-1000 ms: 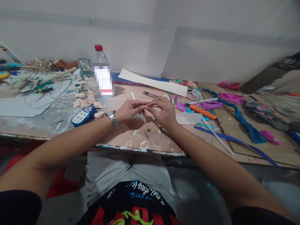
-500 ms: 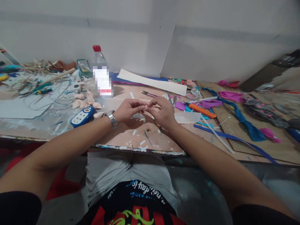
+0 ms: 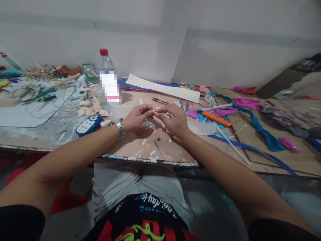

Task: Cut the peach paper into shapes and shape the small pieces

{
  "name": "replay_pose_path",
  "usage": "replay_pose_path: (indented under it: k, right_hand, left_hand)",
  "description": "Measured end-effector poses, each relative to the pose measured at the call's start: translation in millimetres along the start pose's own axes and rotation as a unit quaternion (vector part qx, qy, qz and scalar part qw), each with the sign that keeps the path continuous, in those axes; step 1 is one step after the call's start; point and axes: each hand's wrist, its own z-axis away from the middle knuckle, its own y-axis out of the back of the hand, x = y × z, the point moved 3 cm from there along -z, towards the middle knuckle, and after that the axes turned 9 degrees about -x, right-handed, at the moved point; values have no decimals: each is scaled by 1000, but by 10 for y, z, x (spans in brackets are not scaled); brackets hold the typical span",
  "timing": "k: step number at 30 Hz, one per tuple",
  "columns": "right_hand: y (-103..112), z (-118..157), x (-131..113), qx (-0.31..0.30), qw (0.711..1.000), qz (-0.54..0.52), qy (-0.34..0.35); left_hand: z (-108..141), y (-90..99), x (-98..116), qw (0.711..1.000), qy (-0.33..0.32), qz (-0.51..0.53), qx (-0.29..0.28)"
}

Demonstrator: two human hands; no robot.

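My left hand [image 3: 138, 117] and my right hand [image 3: 173, 119] meet fingertip to fingertip just above the table. Both are closed in a pinch around a tiny pale pink piece [image 3: 153, 111]. Fingers cover most of it, so its kind cannot be made out. Under the hands lies a clear curved scrap [image 3: 148, 126] on the wood. Several peach-coloured shaped pieces [image 3: 96, 104] rest to the left, beyond my watch. A translucent white strip [image 3: 202, 128] lies beside my right wrist.
A blue-and-white power strip [image 3: 88, 125] sits left of my wrist. Behind stands a bottle with a red cap [image 3: 103, 52]. An orange utility knife [image 3: 217, 118], cutters [image 3: 160, 100], a cream strip [image 3: 163, 88] and coloured scraps lie at the back and right. Green-handled pliers [image 3: 45, 93] are far left.
The fingertips have shifted slightly left and up, with small turns of the fingers around the tiny piece. The translucent strip beside my right wrist has moved slightly. Other things stay put.
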Motion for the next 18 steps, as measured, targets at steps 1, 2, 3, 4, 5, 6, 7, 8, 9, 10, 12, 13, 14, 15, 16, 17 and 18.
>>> replay_pose_path:
  k: [1, 2, 3, 4, 5, 6, 7, 8, 9, 10, 12, 13, 14, 15, 16, 17, 18]
  right_hand:
    - [1, 0, 4, 1, 1000, 1, -1]
    - [1, 1, 8, 1, 1000, 5, -4]
    - [2, 2, 14, 3, 1000, 8, -9]
    - [2, 4, 20, 5, 1000, 12, -16]
    - [2, 6, 26, 6, 1000, 16, -23]
    - [2, 9, 31, 9, 999, 18, -30]
    - [3, 12, 35, 12, 999, 18, -36]
    - [4, 15, 35, 15, 999, 16, -40]
    - [7, 17, 33, 18, 999, 14, -41]
    - [9, 18, 29, 21, 999, 12, -42]
    - [17, 17, 17, 25, 999, 9, -40]
    - [20, 16, 11, 26, 999, 9, -39]
    - [23, 15, 7, 27, 999, 8, -39]
    - [25, 14, 3, 28, 999, 6, -38]
    - [26, 14, 0, 28, 999, 4, -36]
    - [26, 14, -3, 28, 999, 1, -33]
    - [26, 14, -6, 27, 999, -2, -30]
  left_hand:
    - [-1, 1, 3, 1000, 1, -1, 0]
    - [1, -2, 6, 1000, 3, -3, -1]
    - [4, -7, 11, 1000, 4, -5, -1]
    - [8, -12, 15, 1000, 7, -9, -1]
    - [14, -16, 19, 1000, 9, -15, 2]
    - [20, -18, 23, 1000, 12, -23, 5]
    - [25, -17, 26, 999, 14, -32, 9]
    - [31, -14, 28, 999, 15, -42, 14]
    - [36, -9, 29, 998, 16, -49, 17]
    - [39, -6, 30, 998, 16, -52, 17]
    - [44, -3, 30, 999, 14, -46, 8]
    - [45, -3, 30, 999, 12, -40, 3]
    - [45, -4, 32, 999, 10, -34, 0]
    - [45, -5, 34, 1000, 9, -30, -1]
    - [43, -6, 36, 1000, 9, -28, 1]
    - [42, -6, 39, 1000, 10, -28, 5]
    - [39, -5, 41, 999, 10, -30, 9]
